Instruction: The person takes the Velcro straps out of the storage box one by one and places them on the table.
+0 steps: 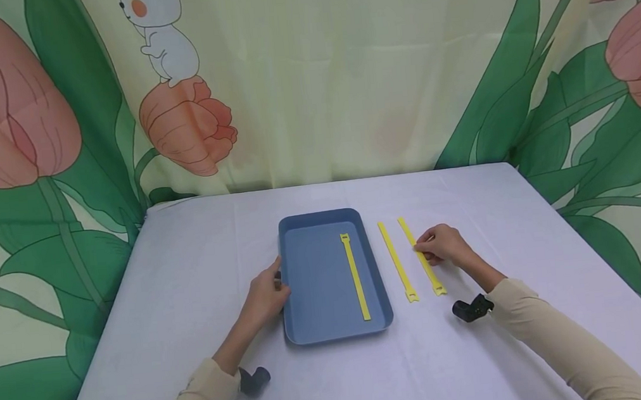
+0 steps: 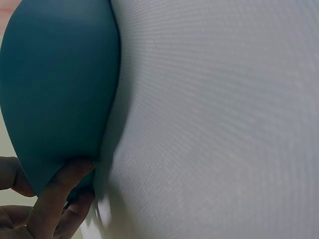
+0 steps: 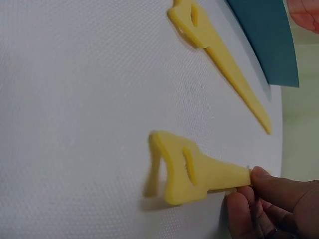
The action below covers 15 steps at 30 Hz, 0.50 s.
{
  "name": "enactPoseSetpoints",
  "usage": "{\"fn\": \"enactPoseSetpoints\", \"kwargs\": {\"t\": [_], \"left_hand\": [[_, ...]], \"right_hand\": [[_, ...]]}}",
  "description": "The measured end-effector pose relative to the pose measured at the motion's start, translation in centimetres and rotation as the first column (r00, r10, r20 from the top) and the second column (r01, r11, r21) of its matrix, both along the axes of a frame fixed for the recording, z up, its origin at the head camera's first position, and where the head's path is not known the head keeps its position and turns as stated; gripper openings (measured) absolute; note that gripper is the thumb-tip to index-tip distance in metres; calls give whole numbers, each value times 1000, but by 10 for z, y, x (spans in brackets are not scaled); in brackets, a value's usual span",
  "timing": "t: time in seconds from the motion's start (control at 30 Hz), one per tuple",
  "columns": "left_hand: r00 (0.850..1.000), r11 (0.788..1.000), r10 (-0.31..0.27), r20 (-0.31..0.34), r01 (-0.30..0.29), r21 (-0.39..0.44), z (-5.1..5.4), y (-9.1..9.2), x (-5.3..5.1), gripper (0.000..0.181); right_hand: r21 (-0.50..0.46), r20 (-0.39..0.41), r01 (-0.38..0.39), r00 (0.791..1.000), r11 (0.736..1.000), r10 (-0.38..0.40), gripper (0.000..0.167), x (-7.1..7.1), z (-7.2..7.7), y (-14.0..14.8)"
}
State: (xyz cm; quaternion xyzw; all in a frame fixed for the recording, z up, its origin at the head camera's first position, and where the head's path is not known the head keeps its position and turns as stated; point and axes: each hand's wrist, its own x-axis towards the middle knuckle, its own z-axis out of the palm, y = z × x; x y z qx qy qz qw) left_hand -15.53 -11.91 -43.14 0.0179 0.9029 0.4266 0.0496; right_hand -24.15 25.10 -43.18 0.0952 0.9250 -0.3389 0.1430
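Observation:
A blue rectangular tray (image 1: 315, 283) lies on the table, and one yellow cable tie strap (image 1: 356, 277) lies lengthwise inside its right half. My left hand (image 1: 262, 293) grips the tray's left edge; in the left wrist view its fingers (image 2: 56, 191) press the outer wall (image 2: 60, 94). To the right of the tray, my right hand (image 1: 443, 244) pinches the outermost yellow cable tie strap (image 1: 430, 273) near its middle. The slotted head (image 3: 182, 167) of that strap casts a shadow beside it, lifted slightly off the cloth. Another yellow strap (image 1: 397, 262) lies between it and the tray.
A white cloth covers the table (image 1: 200, 267). Behind it hangs a curtain (image 1: 333, 84) printed with tulips and a white animal. Black wrist cameras sit below each hand, the left one (image 1: 254, 382) and the right one (image 1: 472, 309).

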Motion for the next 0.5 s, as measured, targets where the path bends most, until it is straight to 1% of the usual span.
{"fn": "enactPoseSetpoints", "kwargs": {"t": [0.17, 0.3, 0.5], "left_hand": [[1000, 1000, 4, 6, -4, 4, 0, -1, 1, 67], [1000, 1000, 6, 9, -6, 2, -1, 0, 1, 67], [1000, 1000, 3, -7, -3, -8, -2, 1, 0, 67]], "right_hand": [[1, -12, -12, 1000, 1000, 12, 29, -1, -4, -1], [21, -6, -14, 1000, 1000, 14, 27, -1, -6, 0], [15, -7, -15, 1000, 1000, 15, 28, -1, -5, 1]]}}
